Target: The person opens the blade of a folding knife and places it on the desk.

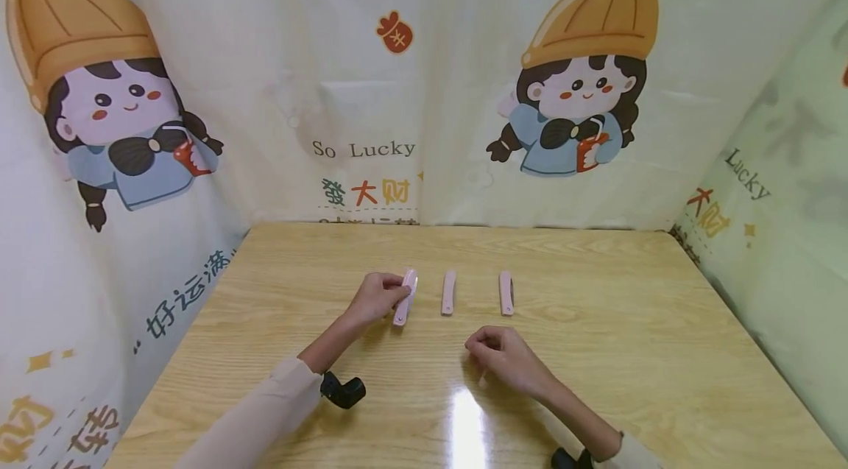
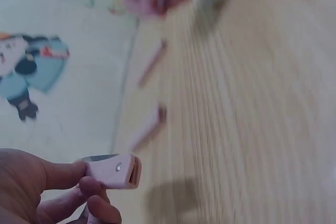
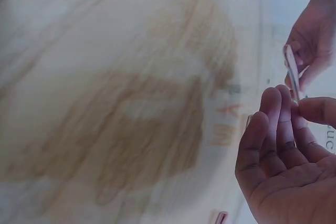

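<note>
My left hand (image 1: pixel 379 297) pinches a pink folding knife (image 1: pixel 401 313) between thumb and fingers. In the left wrist view, its handle end (image 2: pixel 118 171) shows a round rivet and a slot, with a grey metal edge beside the thumb. To its right, a second pink folding knife (image 1: pixel 448 294) and a third pink folding knife (image 1: pixel 506 294) lie on the table, spaced apart and pointing away from me. My right hand (image 1: pixel 509 360) hovers near the table in front of them, fingers loosely curved, holding nothing.
The wooden table (image 1: pixel 629 322) meets a printed curtain (image 1: pixel 457 86) along its back edge, and curtain also hangs at both sides. A black wrist device (image 1: pixel 343 390) sits at my left wrist. Light reflects off the table's front middle.
</note>
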### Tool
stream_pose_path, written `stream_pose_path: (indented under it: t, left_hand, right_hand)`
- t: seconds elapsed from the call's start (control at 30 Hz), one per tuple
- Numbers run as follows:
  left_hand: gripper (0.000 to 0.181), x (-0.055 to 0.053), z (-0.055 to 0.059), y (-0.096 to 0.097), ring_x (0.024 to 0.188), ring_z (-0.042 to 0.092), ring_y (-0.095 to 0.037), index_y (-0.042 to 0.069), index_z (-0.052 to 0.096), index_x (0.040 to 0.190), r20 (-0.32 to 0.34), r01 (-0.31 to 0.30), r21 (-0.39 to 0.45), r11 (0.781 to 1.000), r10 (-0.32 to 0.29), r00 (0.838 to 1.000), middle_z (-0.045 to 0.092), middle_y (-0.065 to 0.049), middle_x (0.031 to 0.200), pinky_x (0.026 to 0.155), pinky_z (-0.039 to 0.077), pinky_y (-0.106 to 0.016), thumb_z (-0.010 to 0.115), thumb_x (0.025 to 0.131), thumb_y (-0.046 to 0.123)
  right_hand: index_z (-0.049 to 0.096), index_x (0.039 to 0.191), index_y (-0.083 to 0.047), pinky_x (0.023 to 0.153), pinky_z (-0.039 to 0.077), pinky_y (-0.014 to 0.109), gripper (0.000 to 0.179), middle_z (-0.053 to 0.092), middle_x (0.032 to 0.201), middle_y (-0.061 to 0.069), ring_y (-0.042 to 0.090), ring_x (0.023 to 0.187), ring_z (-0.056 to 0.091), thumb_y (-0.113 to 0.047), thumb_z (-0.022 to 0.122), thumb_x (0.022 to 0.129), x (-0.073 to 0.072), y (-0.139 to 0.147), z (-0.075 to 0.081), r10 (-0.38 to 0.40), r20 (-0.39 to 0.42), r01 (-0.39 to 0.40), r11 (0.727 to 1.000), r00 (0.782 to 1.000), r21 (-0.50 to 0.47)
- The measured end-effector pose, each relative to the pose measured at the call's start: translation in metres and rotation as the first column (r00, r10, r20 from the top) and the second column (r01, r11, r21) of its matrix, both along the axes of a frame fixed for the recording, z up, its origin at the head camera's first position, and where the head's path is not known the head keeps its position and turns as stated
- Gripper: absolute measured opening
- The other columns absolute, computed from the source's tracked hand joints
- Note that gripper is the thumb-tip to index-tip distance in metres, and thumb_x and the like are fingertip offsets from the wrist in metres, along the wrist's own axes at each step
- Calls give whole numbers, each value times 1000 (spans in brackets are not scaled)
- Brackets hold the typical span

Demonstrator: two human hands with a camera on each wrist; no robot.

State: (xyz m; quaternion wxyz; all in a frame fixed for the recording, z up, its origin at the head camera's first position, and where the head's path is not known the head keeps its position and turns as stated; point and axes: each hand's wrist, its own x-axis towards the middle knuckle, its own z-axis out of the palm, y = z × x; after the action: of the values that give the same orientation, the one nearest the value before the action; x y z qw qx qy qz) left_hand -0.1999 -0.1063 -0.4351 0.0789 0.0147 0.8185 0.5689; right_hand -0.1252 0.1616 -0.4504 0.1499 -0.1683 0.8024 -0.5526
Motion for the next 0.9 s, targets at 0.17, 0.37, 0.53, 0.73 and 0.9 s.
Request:
stream_pose_path:
  t: [0.17, 0.37, 0.53, 0.73, 0.9]
  left_hand:
    - [29, 26, 15, 13, 65, 52, -14, -12, 65, 123, 60, 97, 117, 988, -105, 993, 65, -9, 85, 52, 40, -26, 62, 101, 6]
    - [28, 45, 16, 25, 65, 55, -12, -11, 67, 120, 62, 177, 184, 967, -191, 980, 66, -7, 83, 51, 44, -25, 65, 99, 8]
    - [26, 53, 9, 33, 67, 58, -13, -10, 69, 116, 47, 220, 213, 952, -235, 971, 68, -7, 82, 51, 49, -26, 68, 98, 9]
    - [24, 60, 0, 39, 64, 57, -11, -10, 70, 112, 74, 230, 216, 949, -251, 965, 66, -4, 76, 51, 50, -24, 69, 97, 9]
    - [21, 61, -4, 41, 61, 57, -11, -10, 70, 109, 88, 221, 237, 946, -248, 965, 64, -4, 71, 52, 50, -23, 69, 96, 7]
  right_hand:
    - [67, 109, 8, 71, 57, 35, 28, 69, 93, 13, 30, 85, 67, -17, 56, 106, -3, -5, 4, -22, 1, 22, 1000, 1000, -15]
    - [64, 117, 11, 80, 58, 42, 38, 69, 106, 21, 37, 96, 68, -24, 59, 105, -3, -15, 5, -98, 83, 108, 985, 992, -131]
    - [64, 116, 11, 80, 58, 45, 36, 70, 103, 18, 38, 95, 69, -23, 61, 104, -5, -21, 1, -140, 139, 169, 960, 980, -222]
    - [66, 110, 11, 74, 59, 36, 29, 72, 93, 12, 26, 85, 70, -17, 65, 102, -4, -26, -5, -129, 176, 171, 954, 976, -246]
    - [66, 107, 9, 70, 57, 29, 26, 70, 87, 9, 17, 79, 67, -16, 65, 101, -4, -26, -7, -125, 193, 167, 960, 973, -223]
